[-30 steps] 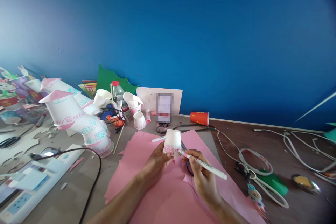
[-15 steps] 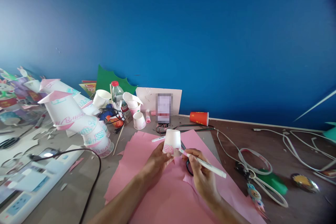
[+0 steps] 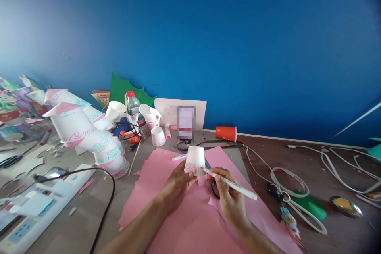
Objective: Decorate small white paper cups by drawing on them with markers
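Note:
Upside down, a white paper cup (image 3: 195,155) with pink crosshatched marks near its rim is gripped by my left hand (image 3: 176,184). My right hand (image 3: 228,196) is closed around a white marker (image 3: 239,189), whose pink tip is at the cup's lower right side. Beneath both hands lie pink paper sheets (image 3: 178,222). Dark-handled scissors (image 3: 214,189) rest on the paper, partly hidden by my right hand. A second white marker (image 3: 179,157) lies behind the cup, near the paper's back edge.
Decorated stacked cups (image 3: 110,151) and a power strip (image 3: 26,226) are on the left. A bottle (image 3: 133,105), small cup (image 3: 158,136), phone (image 3: 186,123) and red cup (image 3: 226,133) stand or lie at the back. White cables (image 3: 297,194) and a keychain (image 3: 289,220) lie right.
A little more pink marking shows on the cup beside the marker tip. Both hands keep nearly the same place and grip.

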A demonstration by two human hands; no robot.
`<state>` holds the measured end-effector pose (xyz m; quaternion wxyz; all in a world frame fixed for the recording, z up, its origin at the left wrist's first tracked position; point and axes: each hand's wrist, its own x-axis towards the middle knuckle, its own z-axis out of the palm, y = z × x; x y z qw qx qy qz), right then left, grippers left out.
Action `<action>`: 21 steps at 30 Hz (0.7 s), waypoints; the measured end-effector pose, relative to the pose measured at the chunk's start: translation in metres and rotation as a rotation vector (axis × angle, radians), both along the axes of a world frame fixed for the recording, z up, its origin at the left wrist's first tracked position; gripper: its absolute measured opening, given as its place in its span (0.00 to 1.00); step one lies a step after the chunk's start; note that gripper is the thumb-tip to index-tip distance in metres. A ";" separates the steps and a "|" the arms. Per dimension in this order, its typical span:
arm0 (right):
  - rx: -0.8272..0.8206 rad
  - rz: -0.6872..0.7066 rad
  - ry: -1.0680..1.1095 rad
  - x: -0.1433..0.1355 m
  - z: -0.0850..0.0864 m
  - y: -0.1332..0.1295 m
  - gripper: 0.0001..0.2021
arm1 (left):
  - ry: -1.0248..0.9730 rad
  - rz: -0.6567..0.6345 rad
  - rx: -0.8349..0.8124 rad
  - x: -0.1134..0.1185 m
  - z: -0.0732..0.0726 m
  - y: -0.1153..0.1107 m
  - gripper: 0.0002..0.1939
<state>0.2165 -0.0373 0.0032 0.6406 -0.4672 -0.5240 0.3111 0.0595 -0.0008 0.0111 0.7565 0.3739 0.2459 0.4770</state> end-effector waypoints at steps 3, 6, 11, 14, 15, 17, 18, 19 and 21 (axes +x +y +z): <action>-0.001 0.007 0.017 0.000 0.000 0.000 0.15 | 0.001 0.004 -0.005 0.000 -0.002 0.000 0.23; -0.005 0.018 0.048 -0.001 -0.001 -0.001 0.14 | -0.001 0.004 -0.003 0.000 -0.002 0.000 0.22; -0.002 0.024 0.056 -0.002 -0.001 -0.002 0.14 | 0.011 -0.001 0.014 0.000 0.000 -0.002 0.23; -0.002 0.034 0.054 -0.002 -0.001 -0.002 0.14 | 0.020 0.005 0.009 0.000 0.001 -0.002 0.23; -0.006 0.041 0.059 -0.002 -0.002 -0.002 0.14 | 0.020 0.008 0.007 0.000 0.001 -0.001 0.23; -0.010 0.050 0.064 -0.001 -0.003 -0.002 0.14 | 0.019 0.012 0.005 0.000 0.001 -0.001 0.24; -0.010 0.049 0.064 -0.001 -0.003 -0.002 0.14 | 0.021 0.011 0.004 0.000 0.001 -0.001 0.24; -0.009 0.047 0.063 -0.001 -0.004 -0.002 0.14 | 0.023 0.010 0.001 0.000 0.002 -0.001 0.24; -0.011 0.044 0.063 -0.001 -0.005 -0.001 0.14 | 0.025 0.008 -0.005 0.000 0.002 -0.001 0.24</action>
